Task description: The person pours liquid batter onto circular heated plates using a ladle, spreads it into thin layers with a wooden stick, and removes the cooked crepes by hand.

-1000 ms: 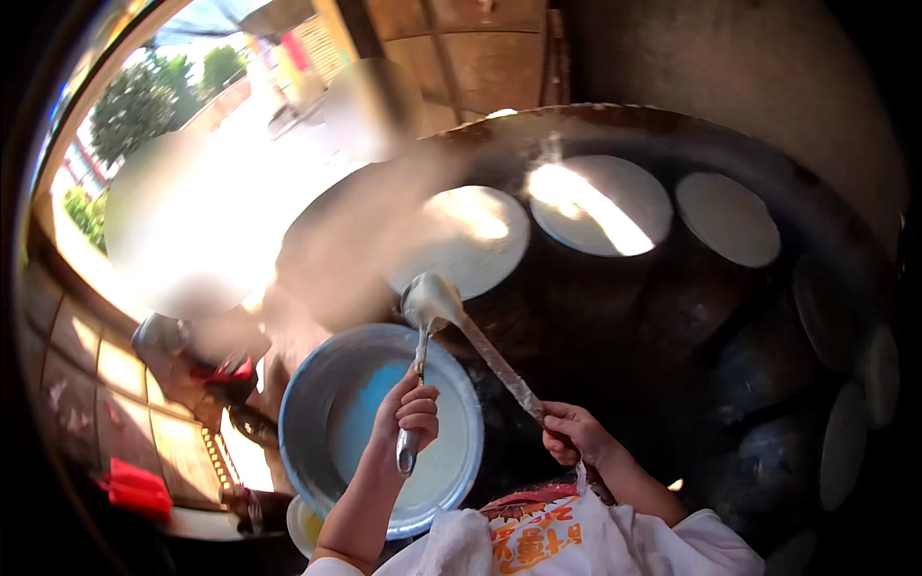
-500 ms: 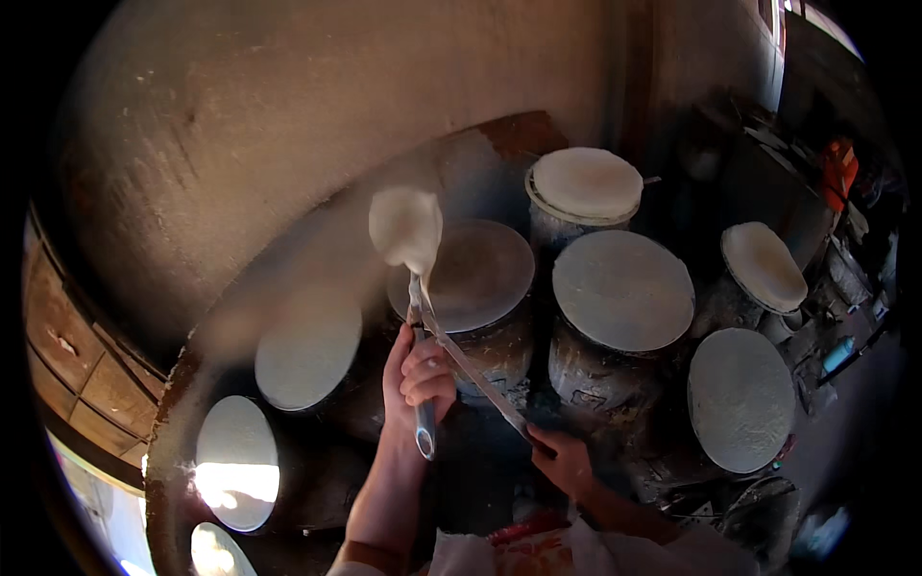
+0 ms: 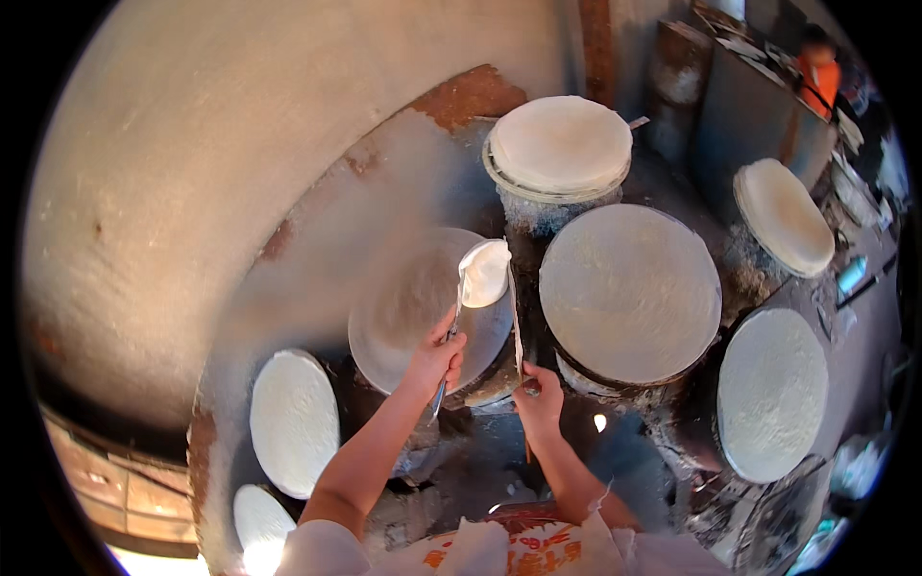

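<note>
My left hand [image 3: 442,360] is closed around the handle of a ladle, whose bowl [image 3: 485,278] carries thick white batter, over the right side of a round griddle [image 3: 399,312] with a bare-looking, greyish surface. In my right hand [image 3: 540,398] is a long, thin, flat spatula [image 3: 517,322], pointing away from me with white batter along its blade. The spatula's tip stands close beside the ladle's bowl; whether they touch I cannot tell. Just right of them lies a larger griddle [image 3: 629,293] covered with an even whitish layer.
More round griddles with pale layers stand around: one at the back [image 3: 560,149], two on the right [image 3: 783,216] [image 3: 773,396], and two on the left [image 3: 295,422] [image 3: 264,523]. A curved wall [image 3: 240,115] rises behind. Far right, a person in orange [image 3: 818,82] is seen small.
The ladle has come lower and nearer, and its batter mound looks smaller. The spatula has swung from leaning left to nearly straight ahead. My hands are closer together, and the view has shifted.
</note>
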Motion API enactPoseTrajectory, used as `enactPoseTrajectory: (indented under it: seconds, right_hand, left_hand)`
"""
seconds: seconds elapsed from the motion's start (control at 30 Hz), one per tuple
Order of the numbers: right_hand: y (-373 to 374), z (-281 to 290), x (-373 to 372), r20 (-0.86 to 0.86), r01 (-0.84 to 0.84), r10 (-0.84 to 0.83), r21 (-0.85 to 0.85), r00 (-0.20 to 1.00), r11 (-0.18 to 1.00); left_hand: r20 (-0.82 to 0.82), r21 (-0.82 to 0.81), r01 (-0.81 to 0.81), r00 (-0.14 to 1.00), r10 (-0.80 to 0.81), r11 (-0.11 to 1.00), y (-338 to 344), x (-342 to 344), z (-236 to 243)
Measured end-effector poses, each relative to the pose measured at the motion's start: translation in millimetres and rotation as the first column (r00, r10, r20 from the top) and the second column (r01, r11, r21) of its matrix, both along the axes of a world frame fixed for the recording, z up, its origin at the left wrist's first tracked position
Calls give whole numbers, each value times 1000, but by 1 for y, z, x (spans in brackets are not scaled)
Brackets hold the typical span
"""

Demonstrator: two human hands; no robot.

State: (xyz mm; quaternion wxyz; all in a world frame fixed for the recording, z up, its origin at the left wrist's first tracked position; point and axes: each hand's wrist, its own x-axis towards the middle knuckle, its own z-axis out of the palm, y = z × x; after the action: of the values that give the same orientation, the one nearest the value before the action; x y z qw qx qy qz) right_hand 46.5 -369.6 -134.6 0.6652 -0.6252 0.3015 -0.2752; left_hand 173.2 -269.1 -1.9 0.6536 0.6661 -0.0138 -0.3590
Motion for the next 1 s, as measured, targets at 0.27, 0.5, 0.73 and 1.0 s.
enactPoseTrajectory:
  seconds: [0.27,0.5,0.73,1.0]
  right_hand:
    - [5,54,86,-306,-221,23,-633,952,742]
    - [1,42,27,-391,-353,101,-655,915,668]
    - [-33,61,64,-330,-320,99,-731,939,602]
    - [-33,77,106,-284,-316,146,-763,947,564]
  left_hand:
    - [676,471,-165,699,-235,866,8,110,-58]
    - [543,763,-154,679,-494,628,78,126,-37]
    - [884,454,-365,303,-357,813,135,124,-61]
    - [580,479,-266,811,-74,836,141,77,-37]
